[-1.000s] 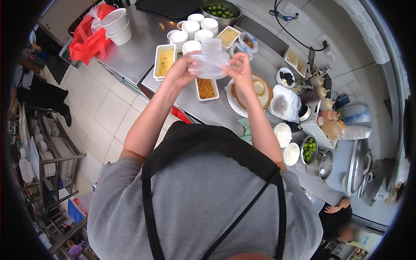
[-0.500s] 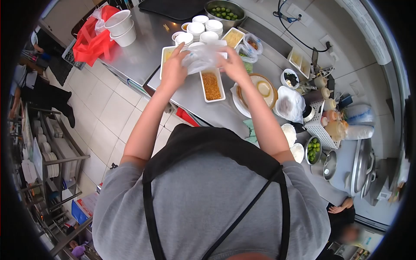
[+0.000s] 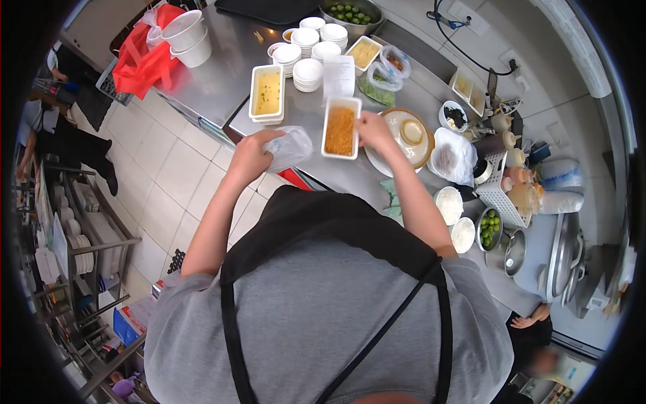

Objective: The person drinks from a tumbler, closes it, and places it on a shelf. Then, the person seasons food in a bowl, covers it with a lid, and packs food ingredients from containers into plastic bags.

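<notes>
My left hand (image 3: 250, 159) is closed on a clear plastic bag (image 3: 293, 148), which hangs near the front edge of the steel counter. Fingers of my right hand (image 3: 374, 130) grip the right side of a white rectangular tub (image 3: 342, 130) filled with orange-brown crumbs. Behind that tub lies a white paper slip (image 3: 338, 77). To the left stands another white tub (image 3: 267, 93) with pale yellow liquid and green bits. A round pot with a pale lid (image 3: 408, 140) sits just right of my right hand.
Stacked small white dishes (image 3: 307, 73) stand at the back beside a bowl of green limes (image 3: 350, 15). On the right are sauce bottles in a white basket (image 3: 494, 191) and bowls of white food (image 3: 449, 206). A red bag (image 3: 142, 64) lies at the far left.
My hands have moved apart. The plastic bag, stretched above the tubs before, is now in my left hand at lower left. My right hand has taken hold of the crumb tub.
</notes>
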### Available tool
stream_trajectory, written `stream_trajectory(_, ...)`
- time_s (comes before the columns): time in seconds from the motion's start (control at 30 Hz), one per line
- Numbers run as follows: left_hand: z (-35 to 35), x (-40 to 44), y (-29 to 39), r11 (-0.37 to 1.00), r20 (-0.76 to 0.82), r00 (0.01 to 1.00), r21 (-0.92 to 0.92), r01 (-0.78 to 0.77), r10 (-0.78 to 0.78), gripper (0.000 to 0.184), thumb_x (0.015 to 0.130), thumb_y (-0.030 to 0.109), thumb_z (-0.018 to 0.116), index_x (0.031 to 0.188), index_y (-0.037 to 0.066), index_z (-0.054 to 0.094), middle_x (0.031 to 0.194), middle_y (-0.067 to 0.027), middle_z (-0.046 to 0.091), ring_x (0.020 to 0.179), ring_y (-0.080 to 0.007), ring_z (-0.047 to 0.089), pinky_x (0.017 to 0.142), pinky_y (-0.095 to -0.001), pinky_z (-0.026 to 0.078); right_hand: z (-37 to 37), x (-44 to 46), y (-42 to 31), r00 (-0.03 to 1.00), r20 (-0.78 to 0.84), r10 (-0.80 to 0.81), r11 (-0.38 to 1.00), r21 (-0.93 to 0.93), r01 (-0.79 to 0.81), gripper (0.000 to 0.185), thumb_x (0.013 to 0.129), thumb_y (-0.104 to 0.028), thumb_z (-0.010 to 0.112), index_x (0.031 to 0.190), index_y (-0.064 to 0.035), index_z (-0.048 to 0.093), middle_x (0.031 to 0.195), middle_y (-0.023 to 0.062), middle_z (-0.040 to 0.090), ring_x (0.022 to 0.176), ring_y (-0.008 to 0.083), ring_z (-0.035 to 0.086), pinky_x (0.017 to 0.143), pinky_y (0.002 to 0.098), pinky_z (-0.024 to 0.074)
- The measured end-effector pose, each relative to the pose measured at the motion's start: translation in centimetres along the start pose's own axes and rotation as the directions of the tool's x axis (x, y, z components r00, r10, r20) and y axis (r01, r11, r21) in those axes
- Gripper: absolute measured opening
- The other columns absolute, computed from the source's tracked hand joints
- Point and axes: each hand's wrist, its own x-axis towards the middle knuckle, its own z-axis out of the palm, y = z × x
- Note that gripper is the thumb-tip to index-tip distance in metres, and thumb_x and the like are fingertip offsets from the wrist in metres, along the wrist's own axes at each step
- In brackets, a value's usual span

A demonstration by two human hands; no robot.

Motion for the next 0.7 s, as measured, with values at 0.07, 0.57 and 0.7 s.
stream_trajectory(0.07,0.4,-0.2,-0.4,0.998,0.038,0.997,0.022,0.06,-0.06,0.04,0.063,-0.005,0.049,0.1,0.003,0.06,0.102,-0.0147,0.059,0.094,-0.0299,0.057,0.084,-0.0335,0.044,-2.9,-0.6,-0.8,0.999,0.037,0.036,0.995,0.093,-0.039,0.019,0.08,-0.015,0.05,0.083,0.0023,0.056,0.07,0.0103,0.06,0.055,0.0187,0.062,0.046,0.0281,0.0499)
stream_trajectory(0.57,7.6,6.9,-0.7,0.892,0.356,0.927,-0.372,0.257,-0.118,0.038,0.063,0.013,0.068,0.097,-0.002,0.058,0.074,-0.0093,0.061,0.053,-0.0146,0.055,0.044,-0.0261,0.045,0.8,-1.3,-2.0,0.982,0.018,0.189,0.682,0.717,-0.145,0.028,0.083,-0.022,0.053,0.106,-0.0071,0.048,0.105,0.0089,0.056,0.092,0.021,0.056,0.08,0.0409,0.0422)
stream_trajectory(0.7,8.1,7.8,-1.7,0.851,0.341,0.927,-0.43,0.301,-0.155,0.038,0.065,0.013,0.069,0.098,-0.003,0.058,0.076,-0.0078,0.06,0.057,-0.0113,0.053,0.042,-0.0242,0.041,0.3,-2.1,-2.6,0.978,0.058,0.201,0.686,0.705,-0.182,0.032,0.086,-0.025,0.052,0.108,-0.0033,0.046,0.104,0.0118,0.055,0.083,0.0214,0.059,0.07,0.0373,0.0496)
